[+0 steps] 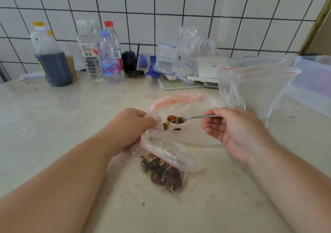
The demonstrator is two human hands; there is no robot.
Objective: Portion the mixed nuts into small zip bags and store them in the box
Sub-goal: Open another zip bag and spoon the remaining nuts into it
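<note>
A small clear zip bag (pixel 166 163) with a red seal lies on the table, mixed nuts (pixel 165 175) heaped in its bottom. My left hand (pixel 130 127) pinches its rim, holding the mouth up. My right hand (pixel 234 128) grips a metal spoon (pixel 193 118) by the handle; its bowl carries several nuts and hovers over a larger open bag (pixel 188 100) with a pink rim, where a few nuts lie. A translucent storage box (pixel 313 82) stands at the far right.
Two big empty zip bags (pixel 258 82) stand open right of the spoon. Along the tiled wall are water bottles (pixel 109 59), a dark sauce jug (pixel 52 60), a black object (pixel 128 60), a stack of small zip bags (pixel 168 57) and a white tray (pixel 179 85).
</note>
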